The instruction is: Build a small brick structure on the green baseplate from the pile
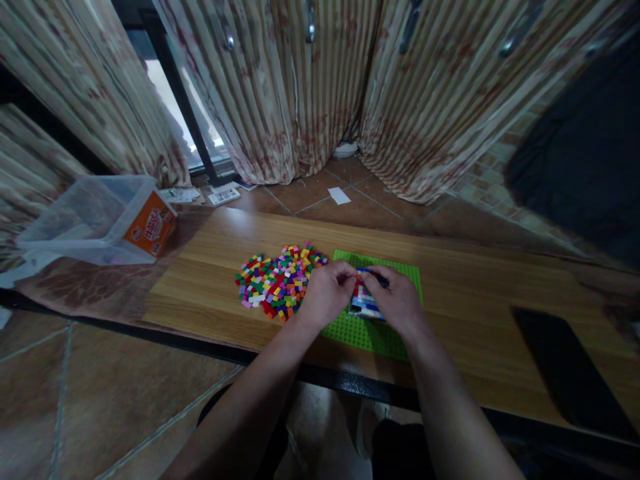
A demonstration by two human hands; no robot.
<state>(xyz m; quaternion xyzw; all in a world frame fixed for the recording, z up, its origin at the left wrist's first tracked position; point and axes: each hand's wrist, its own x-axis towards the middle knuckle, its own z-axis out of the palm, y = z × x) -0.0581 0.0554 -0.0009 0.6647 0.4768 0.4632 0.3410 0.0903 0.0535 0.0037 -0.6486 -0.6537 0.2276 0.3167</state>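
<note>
A green studded baseplate point(370, 339) lies on the wooden tabletop under both hands. On it sits a block of toy bricks point(367, 307) in blue, white, red and black, partly covered by my fingers. My left hand point(326, 292) is at the block's left side, thumb and fingers pinched together; anything between them is too small to make out. From the right, my right hand point(399, 297) curls over the block with its fingertips on the upper bricks. Left of the plate is a loose pile of small multicoloured bricks point(277, 280), close beside my left hand.
A clear plastic bin point(90, 230) with an orange label stands at the far left. A dark flat object point(565, 367) lies on the table point(465, 300) at the right. Striped curtains point(320, 93) hang behind, and a white paper point(339, 195) lies on the tiled floor.
</note>
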